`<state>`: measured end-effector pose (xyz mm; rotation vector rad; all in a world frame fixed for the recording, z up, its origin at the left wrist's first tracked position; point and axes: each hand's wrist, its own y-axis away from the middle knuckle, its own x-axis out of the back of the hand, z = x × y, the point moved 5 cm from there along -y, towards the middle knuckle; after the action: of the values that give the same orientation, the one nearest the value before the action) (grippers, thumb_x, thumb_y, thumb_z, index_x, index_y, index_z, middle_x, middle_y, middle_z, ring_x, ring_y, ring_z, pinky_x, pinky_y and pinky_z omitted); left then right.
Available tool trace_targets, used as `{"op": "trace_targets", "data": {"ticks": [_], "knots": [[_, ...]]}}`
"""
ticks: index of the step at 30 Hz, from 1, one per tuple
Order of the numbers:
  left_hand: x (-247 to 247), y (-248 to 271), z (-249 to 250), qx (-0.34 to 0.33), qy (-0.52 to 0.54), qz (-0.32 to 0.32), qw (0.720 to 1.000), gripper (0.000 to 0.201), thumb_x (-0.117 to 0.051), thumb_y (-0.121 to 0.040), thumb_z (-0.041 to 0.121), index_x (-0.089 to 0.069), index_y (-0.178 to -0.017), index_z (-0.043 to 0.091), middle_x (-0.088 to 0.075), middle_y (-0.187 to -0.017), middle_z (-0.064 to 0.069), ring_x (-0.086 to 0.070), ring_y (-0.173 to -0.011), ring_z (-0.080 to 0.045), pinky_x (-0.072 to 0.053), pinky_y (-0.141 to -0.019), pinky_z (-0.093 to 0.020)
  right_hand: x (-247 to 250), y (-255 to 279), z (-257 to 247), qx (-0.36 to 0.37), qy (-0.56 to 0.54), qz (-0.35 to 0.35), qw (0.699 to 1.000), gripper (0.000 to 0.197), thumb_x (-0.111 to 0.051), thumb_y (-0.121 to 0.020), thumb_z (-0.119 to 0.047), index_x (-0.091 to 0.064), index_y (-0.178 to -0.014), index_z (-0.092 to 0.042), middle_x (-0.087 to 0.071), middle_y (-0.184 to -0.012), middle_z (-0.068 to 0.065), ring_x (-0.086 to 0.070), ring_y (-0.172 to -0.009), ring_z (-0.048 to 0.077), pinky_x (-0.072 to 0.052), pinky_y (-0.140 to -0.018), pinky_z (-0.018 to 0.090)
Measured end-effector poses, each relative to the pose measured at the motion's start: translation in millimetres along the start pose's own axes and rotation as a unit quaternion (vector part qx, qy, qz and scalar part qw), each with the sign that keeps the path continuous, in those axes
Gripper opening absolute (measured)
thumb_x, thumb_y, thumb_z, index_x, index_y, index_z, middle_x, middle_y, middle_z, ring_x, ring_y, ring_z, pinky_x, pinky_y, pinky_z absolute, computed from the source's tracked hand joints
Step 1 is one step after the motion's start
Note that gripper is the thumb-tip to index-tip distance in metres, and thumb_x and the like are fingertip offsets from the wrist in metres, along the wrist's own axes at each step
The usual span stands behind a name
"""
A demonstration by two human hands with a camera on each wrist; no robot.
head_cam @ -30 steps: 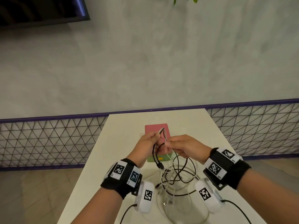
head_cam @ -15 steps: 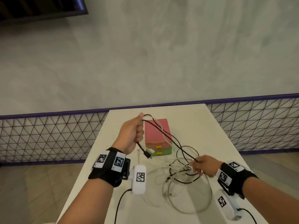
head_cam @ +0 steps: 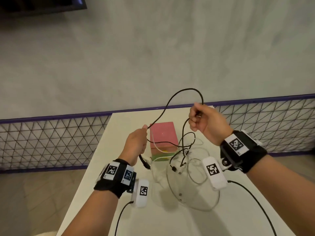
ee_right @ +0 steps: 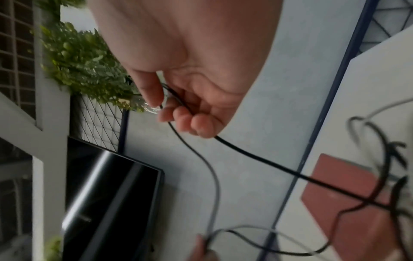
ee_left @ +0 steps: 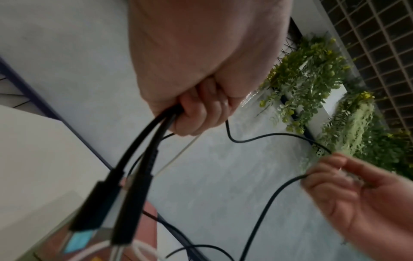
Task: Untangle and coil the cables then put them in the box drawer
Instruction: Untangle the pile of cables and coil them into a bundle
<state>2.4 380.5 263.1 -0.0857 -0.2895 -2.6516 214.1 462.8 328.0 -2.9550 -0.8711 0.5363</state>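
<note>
Here the left hand [head_cam: 136, 145] is closed in a fist around the black cable [head_cam: 180, 92], with two black plug ends [ee_left: 116, 208] hanging below the curled fingers [ee_left: 201, 113] in the left wrist view; a thin white cable [head_cam: 156, 145] also runs down from this fist. The right hand [head_cam: 206, 121], raised higher and to the right, has its thumb and fingers loosely curled around the same black cable, which passes across its palm [ee_right: 201, 98] in the right wrist view. Between the two hands the black cable rises in a tall arch above the table. From the right hand it drops into a tangle of black and white cables [head_cam: 184, 160] lying on the white table [head_cam: 170, 218], where wide white loops [head_cam: 192, 193] spread toward the near edge. Behind the tangle, between the hands, stands the small drawer box [head_cam: 163, 135], pink on top with a green lower tier; its fronts carry yellow handles, and whether any drawer is open cannot be told. Both wrists wear black bands [head_cam: 112, 181] with printed square markers and white camera units [head_cam: 214, 172]. Beyond the table stand a wire mesh fence with a purple rail [head_cam: 51, 133] and a grey wall [head_cam: 153, 48].
</note>
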Motion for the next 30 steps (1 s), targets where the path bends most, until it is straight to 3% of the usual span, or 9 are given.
{"op": "trace_targets", "data": {"ticks": [2, 4, 7, 13, 18, 21, 23, 27, 30], "knots": [[0.4, 0.9, 1.1, -0.009, 0.075, -0.026, 0.997, 0.037, -0.039, -0.101, 0.035, -0.06, -0.077, 0.016, -0.025, -0.045, 0.009, -0.017, -0.036, -0.007, -0.017, -0.038, -0.021, 18.2, -1.6, 28.3, -0.039, 0.065, 0.067, 0.995, 0.012, -0.045, -0.096, -0.01, -0.054, -0.09, -0.005, -0.049, -0.07, 0.009, -0.054, -0.055, 0.02, -0.047, -0.048, 0.027], [4.2, 2.3, 4.8, -0.017, 0.129, -0.043, 0.991, 0.041, -0.037, -0.101, 0.04, -0.044, -0.065, 0.021, -0.024, -0.045, 0.01, -0.015, -0.036, -0.006, -0.014, -0.034, -0.018, 51.0, 6.5, 71.8, -0.127, 0.111, 0.154, 0.974, 0.013, -0.047, -0.093, 0.002, -0.049, -0.105, -0.004, -0.052, -0.076, 0.011, -0.06, -0.055, 0.022, -0.05, -0.046, 0.023], [10.0, 2.0, 13.8, -0.035, 0.158, -0.067, 0.985, 0.042, -0.036, -0.102, 0.039, -0.031, -0.063, 0.021, -0.023, -0.047, 0.007, -0.014, -0.037, -0.007, -0.013, -0.034, -0.018, 86.4, 20.8, 111.0, -0.224, 0.098, 0.187, 0.951, 0.013, -0.045, -0.091, 0.009, -0.055, -0.096, 0.001, -0.053, -0.08, 0.018, -0.063, -0.052, 0.025, -0.051, -0.045, 0.023], [1.1, 1.5, 22.8, -0.069, 0.151, -0.084, 0.982, 0.039, -0.032, -0.102, 0.023, -0.039, -0.064, 0.018, -0.025, -0.053, 0.002, -0.013, -0.042, -0.009, -0.011, -0.039, -0.022, 52.6, 25.5, 126.9, -0.286, 0.291, -0.025, 0.913, 0.031, -0.043, -0.094, -0.006, -0.053, -0.119, -0.019, -0.053, -0.105, 0.01, -0.062, -0.067, 0.018, -0.052, -0.054, 0.027], [-7.8, 2.0, 23.1, -0.078, 0.141, -0.075, 0.984, 0.038, -0.031, -0.103, 0.025, -0.037, -0.066, 0.016, -0.034, -0.051, 0.003, -0.016, -0.04, -0.009, -0.014, -0.039, -0.021, 39.1, 48.0, 156.6, -0.322, 0.398, -0.239, 0.825, 0.054, -0.051, -0.077, 0.009, -0.067, -0.104, -0.035, -0.051, -0.131, -0.005, -0.06, -0.077, 0.015, -0.051, -0.06, 0.021], [-3.3, -0.6, 26.5, -0.076, 0.158, -0.054, 0.983, 0.036, -0.032, -0.104, 0.027, -0.037, -0.069, 0.016, -0.039, -0.05, 0.002, -0.017, -0.041, -0.009, -0.016, -0.038, -0.02, 33.4, 64.9, 162.5, -0.324, 0.417, -0.308, 0.791, 0.043, -0.057, -0.081, -0.007, -0.07, -0.093, -0.045, -0.06, -0.119, -0.012, -0.058, -0.08, 0.006, -0.049, -0.063, 0.017], [-1.4, -1.8, 30.4, -0.085, 0.149, -0.053, 0.984, 0.033, -0.032, -0.104, 0.028, -0.04, -0.074, 0.016, -0.044, -0.051, 0.002, -0.018, -0.04, -0.009, -0.017, -0.038, -0.021, 30.3, 67.6, 163.8, -0.306, 0.417, -0.299, 0.802, 0.033, -0.054, -0.088, -0.015, -0.07, -0.086, -0.043, -0.063, -0.103, -0.004, -0.06, -0.075, 0.005, -0.049, -0.063, 0.016], [-11.2, 7.5, 31.1, -0.125, 0.061, -0.056, 0.989, 0.043, -0.029, -0.103, 0.04, -0.043, -0.07, 0.017, -0.063, -0.071, -0.007, -0.025, -0.037, -0.005, -0.021, -0.041, -0.02, 16.2, 36.9, 119.8, -0.173, 0.372, -0.184, 0.893, 0.017, -0.049, -0.097, -0.016, -0.066, -0.093, -0.018, -0.067, -0.086, 0.005, -0.065, -0.074, 0.013, -0.052, -0.069, 0.021], [-31.0, 17.7, 19.0, -0.145, -0.016, -0.06, 0.988, 0.043, -0.034, -0.1, 0.047, -0.06, -0.079, 0.02, -0.068, -0.077, 0.002, -0.049, -0.045, 0.002, -0.037, -0.047, -0.015, -9.1, 12.4, 70.0, -0.077, 0.288, -0.144, 0.944, 0.018, -0.048, -0.097, -0.016, -0.062, -0.092, -0.006, -0.067, -0.081, 0.01, -0.066, -0.068, 0.016, -0.055, -0.068, 0.025]]}}
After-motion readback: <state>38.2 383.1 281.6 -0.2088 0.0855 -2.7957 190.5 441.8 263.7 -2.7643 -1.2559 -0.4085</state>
